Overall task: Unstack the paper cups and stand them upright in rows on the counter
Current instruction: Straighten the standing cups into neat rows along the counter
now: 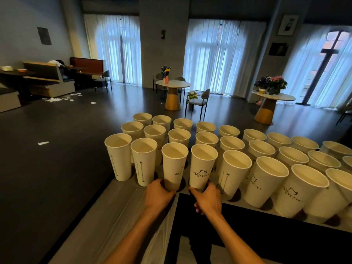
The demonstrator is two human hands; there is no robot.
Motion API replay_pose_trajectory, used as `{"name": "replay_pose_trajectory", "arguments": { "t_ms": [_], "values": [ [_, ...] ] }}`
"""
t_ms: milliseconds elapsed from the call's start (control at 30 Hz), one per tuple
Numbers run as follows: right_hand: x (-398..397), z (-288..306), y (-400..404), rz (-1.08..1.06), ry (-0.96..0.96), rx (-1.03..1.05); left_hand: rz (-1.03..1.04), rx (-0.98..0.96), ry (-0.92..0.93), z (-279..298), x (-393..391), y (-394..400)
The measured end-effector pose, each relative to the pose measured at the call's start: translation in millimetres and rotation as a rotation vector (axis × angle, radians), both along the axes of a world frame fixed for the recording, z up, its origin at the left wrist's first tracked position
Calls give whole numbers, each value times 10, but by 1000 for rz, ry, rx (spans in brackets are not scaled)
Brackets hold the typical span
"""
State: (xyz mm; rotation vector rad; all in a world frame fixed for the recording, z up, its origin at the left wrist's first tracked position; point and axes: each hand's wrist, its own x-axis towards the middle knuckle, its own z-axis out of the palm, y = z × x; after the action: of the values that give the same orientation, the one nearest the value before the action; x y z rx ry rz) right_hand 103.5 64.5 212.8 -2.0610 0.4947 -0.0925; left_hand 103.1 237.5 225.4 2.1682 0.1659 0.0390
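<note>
Several tall white paper cups stand upright in three rows on the grey counter (pixel 122 210). My left hand (pixel 159 195) grips the base of one front-row cup (pixel 174 164), which stands on the counter. My right hand (pixel 207 200) grips the base of the cup beside it (pixel 202 165), printed with a dark logo. Both cups are upright, mouths up, close together. More cups (pixel 266 180) run off to the right, past the frame edge. No stack of cups is in view.
The counter's left edge (pixel 112 180) drops to a dark floor right beside the leftmost cup (pixel 119 155). A dark gap (pixel 209 235) lies below my forearms. Round tables, chairs and flower pots stand far behind.
</note>
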Motion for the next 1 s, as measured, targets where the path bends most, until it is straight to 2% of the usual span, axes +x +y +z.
{"name": "replay_pose_trajectory", "arguments": {
  "t_ms": [400, 533, 733, 867, 1000],
  "values": [
    [2, -182, -47, -51, -23, -304, 73, -17, 21, -38, -131, -28],
    [-44, -123, -44, -37, -61, -317, 108, -63, 35, -36, -207, -90],
    [-288, -158, -105, -61, -141, -273, -46, 76, 27, -104, -223, -259],
    [-459, -183, -206, -78, -180, -279, -138, 97, -22, -53, -250, -489],
    [-529, -160, -337, 18, -173, -252, -155, 132, -54, -55, -195, -660]
  ]
}}
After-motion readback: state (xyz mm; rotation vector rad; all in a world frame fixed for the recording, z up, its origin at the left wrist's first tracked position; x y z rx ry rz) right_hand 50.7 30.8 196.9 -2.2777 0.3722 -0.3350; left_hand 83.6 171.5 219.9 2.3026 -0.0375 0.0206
